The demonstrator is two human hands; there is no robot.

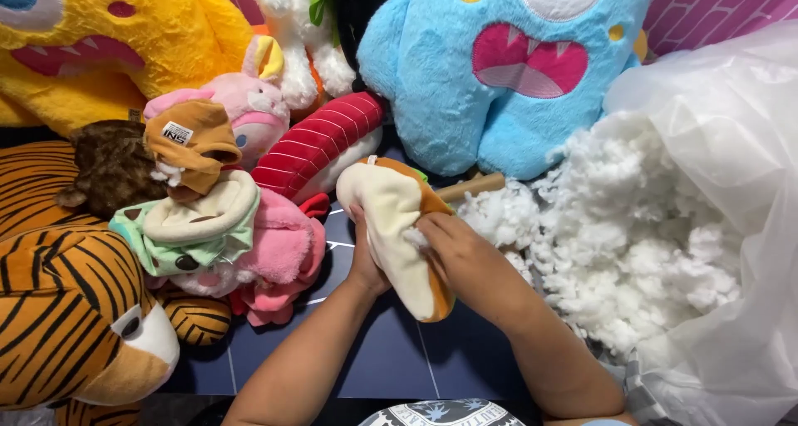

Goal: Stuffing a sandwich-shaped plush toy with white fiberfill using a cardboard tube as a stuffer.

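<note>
Mid-frame, left hand (363, 260) wrapped round cream-orange plush skin (399, 226), right hand (453, 247) fingers pinched on a stuffing tuft at its opening; weak pinch w/ loose fluff could spill.

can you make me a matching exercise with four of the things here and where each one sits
Things:
1. blue monster plush
2. tiger plush
3. white stuffing
4. cream and orange plush skin

Places:
a. lower left corner
b. held between the left hand and right hand
c. top centre, behind the hands
d. piled at the right, spilling from a clear plastic bag

Pairs: 1-c, 2-a, 3-d, 4-b
</note>
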